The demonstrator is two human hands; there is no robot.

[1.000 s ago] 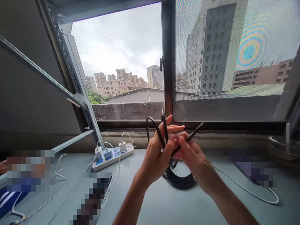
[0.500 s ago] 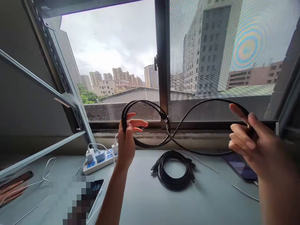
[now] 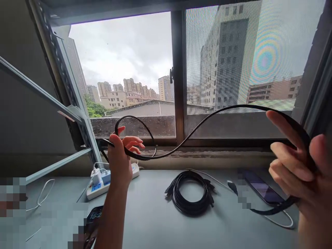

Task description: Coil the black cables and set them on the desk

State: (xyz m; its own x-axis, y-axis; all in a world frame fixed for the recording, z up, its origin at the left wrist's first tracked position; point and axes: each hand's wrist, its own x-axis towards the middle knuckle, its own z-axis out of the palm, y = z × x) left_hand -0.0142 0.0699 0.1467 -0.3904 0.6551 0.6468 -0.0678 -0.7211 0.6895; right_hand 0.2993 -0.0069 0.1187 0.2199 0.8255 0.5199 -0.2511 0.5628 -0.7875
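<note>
A black cable [image 3: 190,133] runs in an S-shaped curve between my two raised hands. My left hand [image 3: 121,152] holds one stretch of it between thumb and palm, with the other fingers spread; a small loop rises behind these fingers. On the right, my right hand [image 3: 298,162] grips the cable, which arches over the index finger. From below that hand a cable end with a dark connector [image 3: 232,187] hangs over the table. A coiled black cable [image 3: 178,202] lies on the table between my forearms.
A white power strip [image 3: 90,193] with plugs sits behind my left forearm. One phone [image 3: 261,188] lies at the right, another [image 3: 92,223] at the lower left. A metal frame [image 3: 62,164] stands left, the window behind. Thin white cables lie on the table [image 3: 155,221].
My hands have moved farther apart, left hand leftward and right hand rightward. The looped bundle at my left hand is smaller, and a cable end now shows below my right hand.
</note>
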